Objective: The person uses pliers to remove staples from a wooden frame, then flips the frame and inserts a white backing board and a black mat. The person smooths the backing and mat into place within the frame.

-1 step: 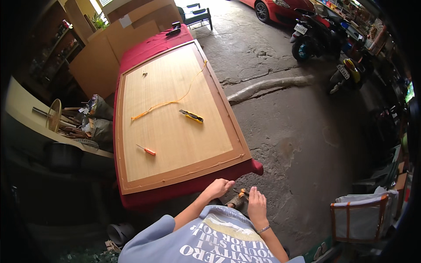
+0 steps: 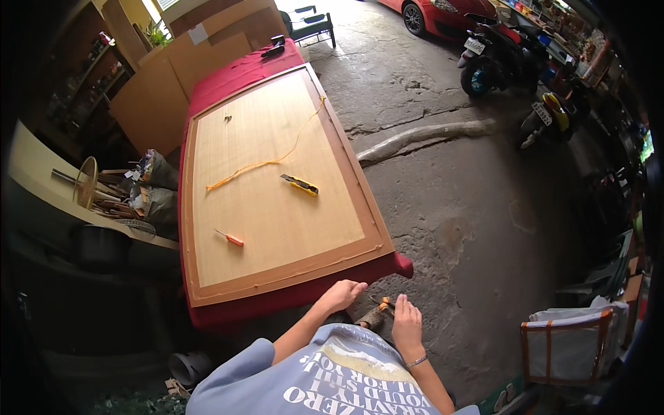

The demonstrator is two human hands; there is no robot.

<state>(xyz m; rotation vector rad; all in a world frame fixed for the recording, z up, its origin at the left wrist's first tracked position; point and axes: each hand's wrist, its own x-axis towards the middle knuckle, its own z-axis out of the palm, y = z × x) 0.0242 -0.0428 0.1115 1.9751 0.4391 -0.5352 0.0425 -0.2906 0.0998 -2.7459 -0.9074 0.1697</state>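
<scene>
My left hand (image 2: 341,296) hangs just off the near edge of the framed wooden panel (image 2: 277,221), fingers drawn together and pointing right. Whatever they may pinch is too small to make out. To its right, my right hand (image 2: 407,324) is raised with its back showing and its fingers stretched upward; nothing shows in it. A foot in dark footwear (image 2: 384,304) appears on the floor between the hands. Lying on the panel are a yellow-and-black box cutter (image 2: 300,185), an orange-handled screwdriver (image 2: 234,239), a yellow cord (image 2: 256,164) and a small metal piece (image 2: 227,118).
A dark red cloth (image 2: 403,265) covers the table under the panel. Bags and wood scraps (image 2: 131,197) stand left. A white bin with orange edging (image 2: 567,342) is at lower right. Motorcycles (image 2: 494,66), a red car (image 2: 443,17) and a chair (image 2: 309,26) stand farther off.
The view has shifted very slightly, so the panel and its tools sit a touch further left. Both hands keep nearly the same pose.
</scene>
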